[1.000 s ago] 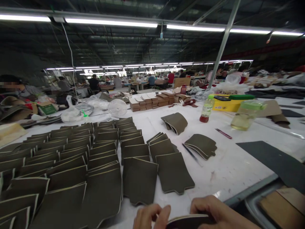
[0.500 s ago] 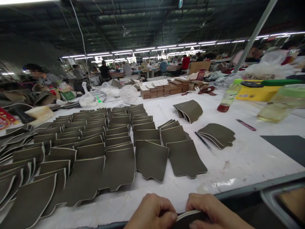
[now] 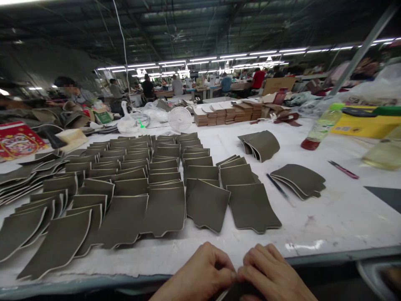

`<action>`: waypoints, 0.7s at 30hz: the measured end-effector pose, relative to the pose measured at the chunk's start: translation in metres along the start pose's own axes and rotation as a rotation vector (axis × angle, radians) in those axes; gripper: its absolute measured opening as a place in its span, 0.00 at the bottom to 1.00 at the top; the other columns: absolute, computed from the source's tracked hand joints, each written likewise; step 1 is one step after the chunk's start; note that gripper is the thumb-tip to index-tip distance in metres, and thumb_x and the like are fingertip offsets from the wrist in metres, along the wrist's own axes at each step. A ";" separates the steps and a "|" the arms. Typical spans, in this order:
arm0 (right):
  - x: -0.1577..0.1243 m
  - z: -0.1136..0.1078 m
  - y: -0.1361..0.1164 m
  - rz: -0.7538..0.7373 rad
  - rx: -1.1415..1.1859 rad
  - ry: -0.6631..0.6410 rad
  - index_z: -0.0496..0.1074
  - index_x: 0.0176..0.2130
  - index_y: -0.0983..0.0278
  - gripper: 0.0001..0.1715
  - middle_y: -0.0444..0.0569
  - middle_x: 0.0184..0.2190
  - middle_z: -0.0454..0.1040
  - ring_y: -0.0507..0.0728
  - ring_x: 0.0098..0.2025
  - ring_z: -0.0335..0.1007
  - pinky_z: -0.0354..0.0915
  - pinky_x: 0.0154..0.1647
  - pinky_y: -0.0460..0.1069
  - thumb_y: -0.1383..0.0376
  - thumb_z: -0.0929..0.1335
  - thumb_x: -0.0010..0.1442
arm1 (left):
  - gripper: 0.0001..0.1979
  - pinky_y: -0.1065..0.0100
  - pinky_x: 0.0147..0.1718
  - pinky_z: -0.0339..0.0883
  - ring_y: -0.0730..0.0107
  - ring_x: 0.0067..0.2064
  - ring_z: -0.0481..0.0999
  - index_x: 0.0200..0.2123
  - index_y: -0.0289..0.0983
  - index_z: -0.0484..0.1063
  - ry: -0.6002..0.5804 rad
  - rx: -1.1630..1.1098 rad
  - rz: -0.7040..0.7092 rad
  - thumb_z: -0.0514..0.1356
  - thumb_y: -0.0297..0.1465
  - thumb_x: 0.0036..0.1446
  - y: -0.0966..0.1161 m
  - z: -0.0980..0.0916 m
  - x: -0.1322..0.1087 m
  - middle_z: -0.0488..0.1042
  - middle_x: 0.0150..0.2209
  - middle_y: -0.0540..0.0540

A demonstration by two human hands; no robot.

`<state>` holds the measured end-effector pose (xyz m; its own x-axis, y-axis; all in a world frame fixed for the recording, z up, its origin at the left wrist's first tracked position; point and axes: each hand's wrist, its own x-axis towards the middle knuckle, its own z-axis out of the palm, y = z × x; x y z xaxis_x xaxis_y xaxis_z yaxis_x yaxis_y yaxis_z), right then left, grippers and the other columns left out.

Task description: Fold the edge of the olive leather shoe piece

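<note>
The left grip [image 3: 200, 276] and right grip [image 3: 272, 274] now meet fingertip to fingertip, both clenched on a dark piece [image 3: 234, 292] held at the near edge of the table [image 3: 328, 217]; a moment ago they sat apart with the piece's pale edge showing between them; now it lies almost wholly hidden under the fingers and the bottom of the view, so the hold has closed in, not let go; just ahead and left of the grips, overlapping rows [image 3: 163, 175] of like cut shapes lie as before; ahead and right, a pen [image 3: 280, 189] and a small stack [image 3: 300, 179]; farther right, a bottle [image 3: 319, 127].
</note>
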<state>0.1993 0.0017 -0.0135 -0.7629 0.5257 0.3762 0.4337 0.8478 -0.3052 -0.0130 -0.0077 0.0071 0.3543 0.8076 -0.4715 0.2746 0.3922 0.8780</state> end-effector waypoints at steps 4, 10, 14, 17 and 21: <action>0.001 0.008 -0.001 -0.023 -0.022 0.125 0.69 0.35 0.62 0.24 0.45 0.30 0.69 0.57 0.32 0.63 0.50 0.34 0.53 0.57 0.55 0.77 | 0.09 0.71 0.23 0.46 0.75 0.25 0.54 0.21 0.33 0.73 0.023 -0.011 0.000 0.60 0.34 0.41 -0.008 0.002 0.002 0.61 0.18 0.55; -0.006 0.011 -0.002 0.023 0.052 -0.038 0.69 0.33 0.62 0.11 0.44 0.31 0.70 0.58 0.34 0.64 0.52 0.36 0.53 0.69 0.75 0.59 | 0.06 0.72 0.21 0.47 0.75 0.25 0.59 0.20 0.34 0.71 -0.020 0.135 0.032 0.56 0.31 0.42 -0.017 0.014 0.007 0.62 0.17 0.55; 0.002 -0.002 -0.005 0.085 0.074 -0.083 0.69 0.31 0.61 0.20 0.41 0.33 0.72 0.57 0.35 0.66 0.55 0.37 0.51 0.79 0.77 0.44 | 0.06 0.72 0.21 0.46 0.75 0.25 0.57 0.17 0.35 0.66 0.027 0.244 0.083 0.56 0.30 0.42 -0.012 0.014 0.008 0.56 0.17 0.56; 0.015 -0.018 -0.010 0.120 0.058 -0.180 0.72 0.36 0.61 0.19 0.44 0.38 0.74 0.59 0.41 0.68 0.60 0.42 0.52 0.78 0.76 0.49 | 0.08 0.70 0.22 0.43 0.75 0.26 0.53 0.18 0.36 0.63 0.020 0.184 0.076 0.56 0.32 0.45 -0.005 0.010 0.006 0.53 0.19 0.56; 0.027 -0.037 -0.017 0.116 0.082 -0.205 0.71 0.36 0.60 0.16 0.47 0.40 0.74 0.60 0.44 0.68 0.64 0.46 0.53 0.78 0.74 0.53 | 0.05 0.70 0.22 0.44 0.74 0.27 0.56 0.19 0.35 0.66 0.021 0.218 0.068 0.56 0.30 0.41 0.008 0.008 0.000 0.56 0.19 0.55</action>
<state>0.1892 0.0042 0.0336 -0.7956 0.5866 0.1514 0.4898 0.7700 -0.4089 -0.0034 -0.0080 0.0134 0.3607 0.8386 -0.4082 0.4380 0.2340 0.8680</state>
